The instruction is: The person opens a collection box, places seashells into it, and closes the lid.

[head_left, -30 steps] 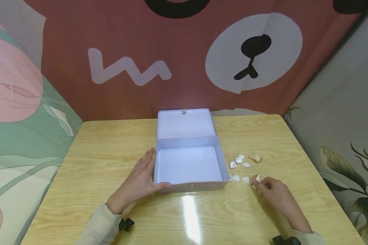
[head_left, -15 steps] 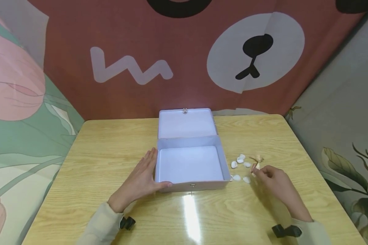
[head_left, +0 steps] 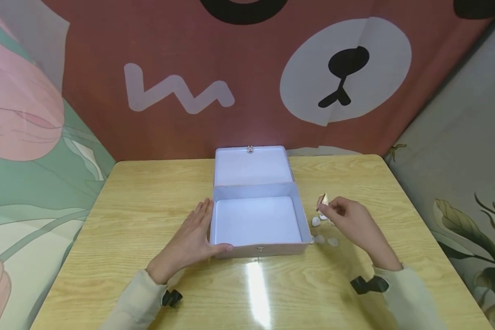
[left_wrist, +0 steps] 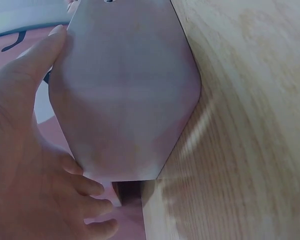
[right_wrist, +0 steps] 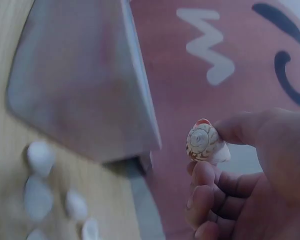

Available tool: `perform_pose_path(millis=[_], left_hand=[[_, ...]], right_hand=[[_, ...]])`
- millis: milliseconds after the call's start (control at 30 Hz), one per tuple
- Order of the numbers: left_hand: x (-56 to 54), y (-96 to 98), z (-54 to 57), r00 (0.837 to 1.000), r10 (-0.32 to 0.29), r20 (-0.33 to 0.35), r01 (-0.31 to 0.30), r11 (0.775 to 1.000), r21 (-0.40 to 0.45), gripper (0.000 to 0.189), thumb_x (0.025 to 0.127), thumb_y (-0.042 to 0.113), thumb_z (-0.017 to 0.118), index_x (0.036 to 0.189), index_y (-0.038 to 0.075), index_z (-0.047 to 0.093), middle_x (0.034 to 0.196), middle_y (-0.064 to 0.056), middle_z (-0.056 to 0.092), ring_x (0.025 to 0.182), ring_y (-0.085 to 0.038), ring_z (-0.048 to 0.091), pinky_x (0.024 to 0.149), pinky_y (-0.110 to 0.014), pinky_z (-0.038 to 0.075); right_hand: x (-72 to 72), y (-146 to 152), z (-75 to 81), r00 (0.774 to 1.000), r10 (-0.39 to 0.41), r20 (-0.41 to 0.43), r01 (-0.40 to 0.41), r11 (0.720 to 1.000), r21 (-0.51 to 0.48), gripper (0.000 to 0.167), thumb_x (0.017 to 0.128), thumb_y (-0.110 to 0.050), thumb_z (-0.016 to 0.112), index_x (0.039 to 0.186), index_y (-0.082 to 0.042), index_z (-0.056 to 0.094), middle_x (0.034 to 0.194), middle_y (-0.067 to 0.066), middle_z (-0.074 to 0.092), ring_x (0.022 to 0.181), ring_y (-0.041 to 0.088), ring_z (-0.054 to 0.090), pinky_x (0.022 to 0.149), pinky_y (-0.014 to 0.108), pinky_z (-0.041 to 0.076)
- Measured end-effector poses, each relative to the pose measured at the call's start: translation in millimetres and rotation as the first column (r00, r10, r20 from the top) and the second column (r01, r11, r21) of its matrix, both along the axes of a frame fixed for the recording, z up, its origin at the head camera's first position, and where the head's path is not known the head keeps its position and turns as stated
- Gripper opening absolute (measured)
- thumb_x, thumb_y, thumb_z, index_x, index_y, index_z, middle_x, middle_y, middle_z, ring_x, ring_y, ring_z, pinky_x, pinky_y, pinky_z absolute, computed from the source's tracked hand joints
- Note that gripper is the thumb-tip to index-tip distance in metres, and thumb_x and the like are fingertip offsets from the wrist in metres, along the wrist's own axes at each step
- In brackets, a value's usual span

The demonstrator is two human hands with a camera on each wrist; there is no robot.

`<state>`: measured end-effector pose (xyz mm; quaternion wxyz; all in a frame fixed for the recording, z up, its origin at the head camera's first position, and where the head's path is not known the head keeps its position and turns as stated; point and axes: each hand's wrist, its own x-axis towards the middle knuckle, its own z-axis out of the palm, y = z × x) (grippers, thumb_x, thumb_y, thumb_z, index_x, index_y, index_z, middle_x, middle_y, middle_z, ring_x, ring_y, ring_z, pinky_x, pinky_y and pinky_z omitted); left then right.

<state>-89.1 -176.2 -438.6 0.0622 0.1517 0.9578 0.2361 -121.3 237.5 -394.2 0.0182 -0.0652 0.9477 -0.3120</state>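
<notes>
My right hand (head_left: 352,222) pinches a spiral sea snail shell (right_wrist: 202,142), cream with brown markings and a reddish part, between thumb and fingers. It is raised over the table to the right of a metal box (head_left: 260,250), whose pale lid (head_left: 251,166) is tipped back. The inside of the box looks bare. My left hand (head_left: 189,240) rests against the box's front left corner, its fingers straight along the side and its thumb on the front edge. Several small white seashells (head_left: 316,222) lie beside the box under my right hand, partly covered by it.
The wooden table (head_left: 161,183) ends at the back against a wall hanging (head_left: 169,41) with a bear's face. Patterned cloth (head_left: 458,160) hangs along the right side. A small metal catch (head_left: 260,249) juts from the box's front.
My right hand has lifted the spiral shell and carried it up and left, nearer the box. The spiky tan shell seen earlier is now behind that hand. My left hand keeps its place.
</notes>
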Motion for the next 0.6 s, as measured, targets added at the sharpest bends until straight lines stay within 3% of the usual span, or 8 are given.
perform_pose_path(millis=[200, 600], left_hand=[[0.0, 0.6, 0.5, 1.000, -0.003, 0.008, 0.003, 1.000, -0.003, 0.135, 0.082, 0.075, 0.078, 0.169, -0.004, 0.011, 0.179, -0.023, 0.009, 0.167, -0.044, 0.012, 0.135, -0.063, 0.019], [0.1, 0.3, -0.9, 1.000, 0.005, 0.012, -0.005, 1.000, -0.013, 0.135, 0.082, 0.077, 0.077, 0.169, -0.003, 0.011, 0.178, -0.025, 0.011, 0.167, -0.044, 0.013, 0.135, -0.064, 0.017]], right_hand=[[-7.4, -30, 9.8, 0.998, 0.060, 0.016, -0.060, 0.998, -0.017, 0.038, 0.106, -0.045, 0.065, 0.100, -0.009, 0.072, 0.079, 0.003, 0.062, 0.071, 0.017, 0.053, 0.060, 0.027, 0.043], [-10.9, -69, 4.1, 0.975, 0.220, -0.034, -0.219, 0.976, 0.009, 0.029, 0.103, -0.039, 0.070, 0.090, -0.012, 0.071, 0.073, -0.003, 0.065, 0.064, 0.011, 0.053, 0.058, 0.025, 0.043]])
